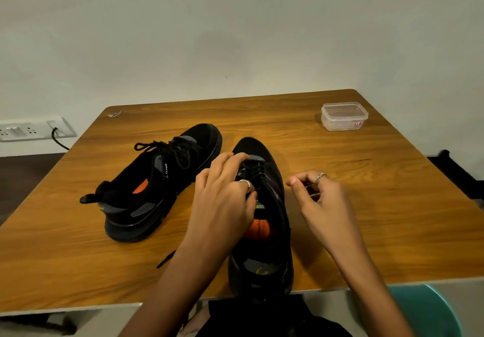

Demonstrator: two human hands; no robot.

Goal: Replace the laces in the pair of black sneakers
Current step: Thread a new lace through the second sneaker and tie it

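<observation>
From my remote seat I look down over a wooden table (340, 179) set against a pale wall. Two black sneakers lie on it. The left sneaker (154, 185) sits angled away to the left, its black lace (167, 151) threaded through the eyelets, with loose loops at the top; I cannot tell whether it is old or new. The right sneaker (264, 221) points straight away from me, heel at the near table edge, orange insole showing.

My left hand (222, 195) rests over the tongue of the right sneaker, fingers curled down onto the crossed lace (255, 170) at the upper eyelets, seemingly pinching it. My right hand (318, 195) hovers just beside the shoe with fingers loosely curled; it may hold a thin strand, but the blur keeps me from telling.

A loose black lace end (166, 258) lies on the table near my left forearm. A clear plastic container (344, 116) stands well apart at the far right corner.

I judge the work is early: this shoe's lace is being worked at the top rows, and the other shoe looks untouched.
</observation>
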